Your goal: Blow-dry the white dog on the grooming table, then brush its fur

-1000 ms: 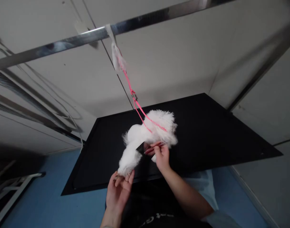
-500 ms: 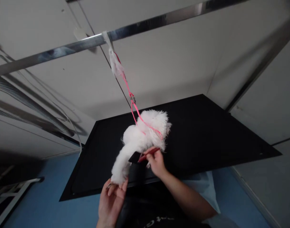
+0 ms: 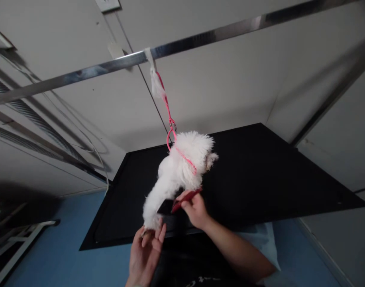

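Note:
A small white fluffy dog (image 3: 182, 167) stands on a black table (image 3: 260, 175), tied by a pink leash (image 3: 169, 119) to a steel bar (image 3: 81, 75) overhead. My left hand (image 3: 146, 251) holds the dog's stretched-out paw (image 3: 151, 219) from below. My right hand (image 3: 194, 209) grips a brush with a red handle (image 3: 185, 198) and a dark head, pressed against the fur of that leg near the dog's body.
White wall panels rise behind the table. A second steel post (image 3: 334, 91) stands at the right. The floor (image 3: 51, 259) is blue, and a white frame (image 3: 12, 247) lies at the lower left. Cables run along the left wall.
The dog has turned its head and lifted its body. My right hand with the brush has slid down the leg toward the paw. My left hand keeps hold of the paw.

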Demonstrator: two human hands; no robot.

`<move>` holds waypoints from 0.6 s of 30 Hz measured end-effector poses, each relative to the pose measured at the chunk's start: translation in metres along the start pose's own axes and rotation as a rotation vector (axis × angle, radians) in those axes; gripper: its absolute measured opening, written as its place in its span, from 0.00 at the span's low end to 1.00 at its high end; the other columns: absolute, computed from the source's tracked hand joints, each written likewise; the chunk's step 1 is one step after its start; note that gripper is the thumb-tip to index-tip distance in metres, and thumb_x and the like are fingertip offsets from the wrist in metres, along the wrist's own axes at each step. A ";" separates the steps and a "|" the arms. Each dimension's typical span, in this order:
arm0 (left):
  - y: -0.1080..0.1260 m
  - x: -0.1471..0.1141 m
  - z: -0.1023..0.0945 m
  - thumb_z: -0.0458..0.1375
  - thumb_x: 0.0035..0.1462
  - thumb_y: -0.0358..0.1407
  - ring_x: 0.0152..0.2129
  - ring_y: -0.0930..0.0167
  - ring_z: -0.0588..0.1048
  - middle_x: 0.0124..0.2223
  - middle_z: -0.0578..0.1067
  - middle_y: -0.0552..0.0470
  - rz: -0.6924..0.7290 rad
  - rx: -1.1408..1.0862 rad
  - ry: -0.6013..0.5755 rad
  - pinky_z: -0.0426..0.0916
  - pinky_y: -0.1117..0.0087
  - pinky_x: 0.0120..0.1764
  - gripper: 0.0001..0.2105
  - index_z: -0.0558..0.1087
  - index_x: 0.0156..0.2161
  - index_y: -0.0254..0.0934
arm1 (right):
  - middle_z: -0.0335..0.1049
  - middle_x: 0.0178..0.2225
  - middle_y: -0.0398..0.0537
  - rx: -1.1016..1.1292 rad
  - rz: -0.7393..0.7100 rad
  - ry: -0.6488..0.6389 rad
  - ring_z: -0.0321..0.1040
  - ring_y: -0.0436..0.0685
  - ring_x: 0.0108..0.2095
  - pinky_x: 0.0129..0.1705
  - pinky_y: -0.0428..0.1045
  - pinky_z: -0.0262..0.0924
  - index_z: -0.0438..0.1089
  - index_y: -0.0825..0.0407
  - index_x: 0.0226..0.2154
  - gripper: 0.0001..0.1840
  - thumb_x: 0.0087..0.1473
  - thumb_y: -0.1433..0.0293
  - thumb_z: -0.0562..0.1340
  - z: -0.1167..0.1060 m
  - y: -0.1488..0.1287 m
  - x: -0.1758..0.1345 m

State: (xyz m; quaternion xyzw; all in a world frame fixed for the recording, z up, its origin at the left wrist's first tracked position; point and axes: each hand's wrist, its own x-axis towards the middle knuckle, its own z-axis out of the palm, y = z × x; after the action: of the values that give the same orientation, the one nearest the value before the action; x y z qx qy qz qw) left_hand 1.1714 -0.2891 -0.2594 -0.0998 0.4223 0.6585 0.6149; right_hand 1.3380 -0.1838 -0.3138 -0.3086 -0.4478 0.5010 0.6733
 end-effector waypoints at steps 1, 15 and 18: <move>0.002 -0.002 0.001 0.48 0.62 0.28 0.38 0.67 0.79 0.16 0.64 0.54 0.003 0.015 0.004 0.75 0.60 0.48 0.24 0.55 0.13 0.36 | 0.76 0.31 0.47 0.008 0.019 -0.050 0.75 0.57 0.30 0.35 0.53 0.73 0.69 0.49 0.35 0.11 0.54 0.59 0.66 0.003 0.000 0.002; 0.028 -0.014 0.025 0.52 0.56 0.27 0.28 0.67 0.79 0.20 0.70 0.52 0.057 0.126 0.079 0.77 0.64 0.33 0.17 0.59 0.17 0.35 | 0.70 0.35 0.47 -0.003 -0.162 0.300 0.70 0.56 0.36 0.41 0.53 0.68 0.64 0.49 0.36 0.13 0.54 0.58 0.64 0.026 -0.012 0.021; 0.032 -0.015 0.031 0.53 0.55 0.26 0.27 0.67 0.78 0.20 0.69 0.53 0.072 0.187 0.088 0.77 0.65 0.32 0.14 0.61 0.19 0.35 | 0.71 0.32 0.46 0.043 -0.059 -0.028 0.71 0.56 0.33 0.38 0.53 0.69 0.64 0.49 0.33 0.12 0.54 0.58 0.63 0.032 -0.015 0.018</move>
State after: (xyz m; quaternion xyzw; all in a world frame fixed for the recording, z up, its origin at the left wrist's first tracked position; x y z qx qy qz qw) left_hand 1.1583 -0.2758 -0.2166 -0.0555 0.5117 0.6329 0.5784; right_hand 1.3170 -0.1726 -0.2824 -0.2735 -0.4552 0.4946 0.6880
